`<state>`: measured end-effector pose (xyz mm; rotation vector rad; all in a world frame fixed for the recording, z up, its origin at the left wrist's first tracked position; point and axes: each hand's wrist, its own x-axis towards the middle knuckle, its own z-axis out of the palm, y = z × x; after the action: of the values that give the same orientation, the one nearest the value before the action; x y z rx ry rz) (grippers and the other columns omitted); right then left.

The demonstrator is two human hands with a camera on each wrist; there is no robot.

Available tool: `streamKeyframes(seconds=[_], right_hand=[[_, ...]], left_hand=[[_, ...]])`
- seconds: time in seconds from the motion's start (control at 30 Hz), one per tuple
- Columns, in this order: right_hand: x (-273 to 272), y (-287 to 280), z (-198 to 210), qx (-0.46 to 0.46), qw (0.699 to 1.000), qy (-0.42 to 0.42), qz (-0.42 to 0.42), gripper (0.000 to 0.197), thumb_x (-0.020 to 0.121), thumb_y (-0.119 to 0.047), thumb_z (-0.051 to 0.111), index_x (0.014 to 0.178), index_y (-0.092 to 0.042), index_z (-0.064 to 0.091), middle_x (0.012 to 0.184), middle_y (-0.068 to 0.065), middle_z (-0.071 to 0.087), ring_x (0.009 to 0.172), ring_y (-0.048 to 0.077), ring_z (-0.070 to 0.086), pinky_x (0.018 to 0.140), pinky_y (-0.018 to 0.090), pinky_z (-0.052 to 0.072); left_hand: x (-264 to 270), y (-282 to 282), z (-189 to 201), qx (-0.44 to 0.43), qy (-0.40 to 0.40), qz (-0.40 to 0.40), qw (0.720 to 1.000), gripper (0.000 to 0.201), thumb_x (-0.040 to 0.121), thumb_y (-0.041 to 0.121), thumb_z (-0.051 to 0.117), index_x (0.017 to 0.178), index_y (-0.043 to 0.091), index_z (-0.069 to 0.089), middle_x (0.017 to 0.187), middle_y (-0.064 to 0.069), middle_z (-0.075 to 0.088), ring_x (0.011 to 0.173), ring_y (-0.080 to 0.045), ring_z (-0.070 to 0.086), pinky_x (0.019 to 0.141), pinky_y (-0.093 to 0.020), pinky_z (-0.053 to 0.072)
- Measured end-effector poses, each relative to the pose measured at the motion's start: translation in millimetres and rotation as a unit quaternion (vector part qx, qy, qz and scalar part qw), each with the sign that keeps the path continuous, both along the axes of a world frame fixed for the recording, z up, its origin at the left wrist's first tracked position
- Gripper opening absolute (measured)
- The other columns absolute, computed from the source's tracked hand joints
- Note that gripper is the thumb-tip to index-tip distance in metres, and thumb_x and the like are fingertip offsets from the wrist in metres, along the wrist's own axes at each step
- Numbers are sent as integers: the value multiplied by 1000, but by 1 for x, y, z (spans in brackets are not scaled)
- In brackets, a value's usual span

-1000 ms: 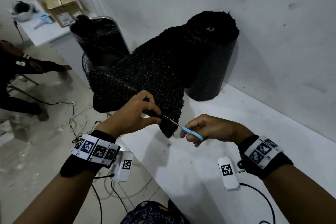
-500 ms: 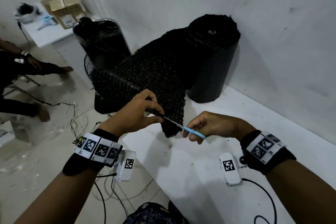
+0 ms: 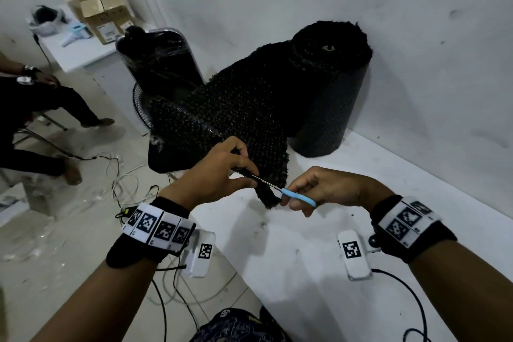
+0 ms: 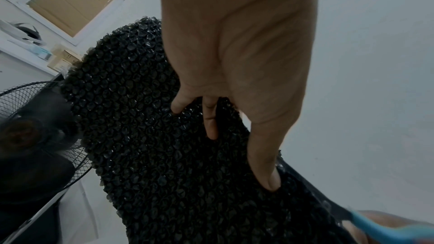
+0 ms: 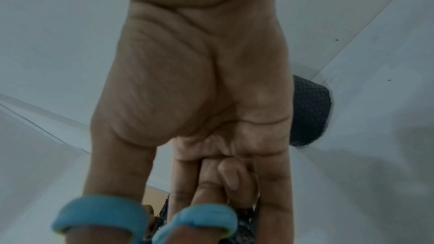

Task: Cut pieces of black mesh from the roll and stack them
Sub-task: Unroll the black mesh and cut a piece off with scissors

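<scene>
A roll of black mesh point(image 3: 330, 86) stands upright at the back of the white table point(image 3: 347, 203), against the wall. A long sheet of mesh point(image 3: 238, 116) trails from it toward me. My left hand point(image 3: 222, 172) pinches the sheet's near edge between thumb and fingers; in the left wrist view the thumb point(image 4: 265, 166) presses on the mesh point(image 4: 164, 155). My right hand point(image 3: 319, 189) grips blue-handled scissors point(image 3: 294, 195), their blades in the mesh beside my left fingers. The blue loops point(image 5: 145, 216) sit on the thumb and a finger of my right hand.
A black fan with a wire guard point(image 3: 144, 108) and a wrapped black bundle point(image 3: 158, 64) stand left of the table. Cables point(image 3: 125, 183) lie on the tiled floor. A seated person point(image 3: 36, 103) is at far left. Cardboard boxes point(image 3: 102, 14) sit on a far table.
Both hands stay at the mesh's near edge, and the scissors' blue handle sits closer to the mesh. The camera has shifted slightly.
</scene>
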<state>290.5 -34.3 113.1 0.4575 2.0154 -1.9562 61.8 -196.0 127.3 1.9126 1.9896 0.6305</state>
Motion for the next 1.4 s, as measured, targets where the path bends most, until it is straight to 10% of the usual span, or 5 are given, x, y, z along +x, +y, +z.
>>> streamKeyframes(seconds=[0.23,0.67,1.03,1.17,1.4], right_hand=[[2,2,3,24,1000,2,5,20,89,-4,70,108,-8,74,103,12,73,85,9,66,79,29,56],[1,0,7,8,1000,0,-20,29,82,-22,75,108,-8,75,86,7,64,70,9,59,80,33,55],[0,-1,8,10,1000,11,-21,23,88,-14,73,110,-7,74,77,-1,68,69,11,60,78,33,53],[-2,-2,7,-3,999,22,-31,26,81,-23,74,105,-13,77,98,19,69,71,11,61,77,31,55],[9,6,3,5,1000,23,-18,24,85,-15,74,108,-10,76,96,11,69,80,21,60,77,27,55]], left_hand=[[0,-3,4,-7,-24,12,1000,31,74,57,70,97,37,76,107,11,45,103,-11,51,88,-23,48],[7,2,5,36,-17,11,999,24,77,26,84,100,29,78,98,11,46,91,-3,52,83,-13,44],[12,5,8,35,-19,18,999,24,78,29,84,101,30,78,100,7,48,92,-14,53,82,-33,53],[15,5,7,42,-20,25,999,24,78,29,84,101,28,77,98,9,47,91,-15,53,81,-40,54],[15,1,8,45,-46,65,996,34,70,39,87,99,28,75,99,12,48,90,-8,55,78,-29,53]])
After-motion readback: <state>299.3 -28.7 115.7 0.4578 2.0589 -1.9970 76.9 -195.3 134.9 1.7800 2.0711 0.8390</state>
